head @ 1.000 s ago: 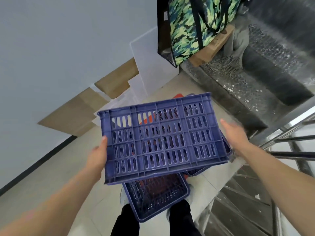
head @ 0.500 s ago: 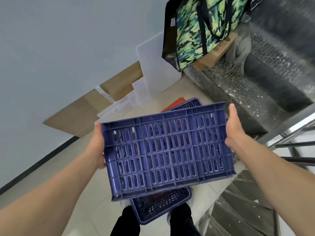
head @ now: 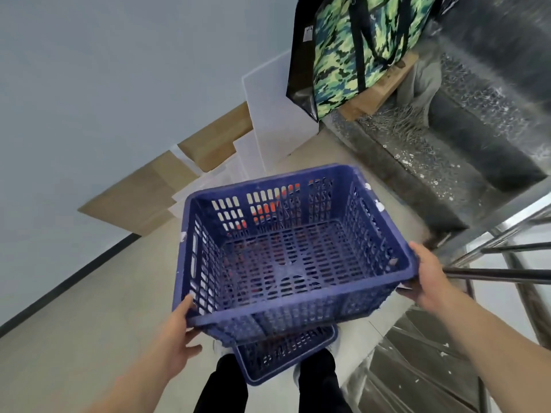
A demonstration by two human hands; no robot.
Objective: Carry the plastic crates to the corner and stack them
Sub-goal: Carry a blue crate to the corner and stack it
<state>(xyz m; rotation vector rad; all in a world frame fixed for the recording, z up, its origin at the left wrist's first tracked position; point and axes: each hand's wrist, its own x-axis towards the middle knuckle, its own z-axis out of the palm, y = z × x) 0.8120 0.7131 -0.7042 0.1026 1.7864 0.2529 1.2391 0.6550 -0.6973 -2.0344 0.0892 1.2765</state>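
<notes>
Now the upper blue crate (head: 286, 257) hangs mouth-up, long axis left to right, directly over the lower blue crate (head: 286, 353) on the floor (head: 74, 338). Left hand (head: 179, 335) and right hand (head: 429, 278) each clasp a near corner, equally close.

Blue slotted plastic crate (head: 286, 251) held open side up, empty, above another blue crate (head: 283, 357) on the floor.
</notes>
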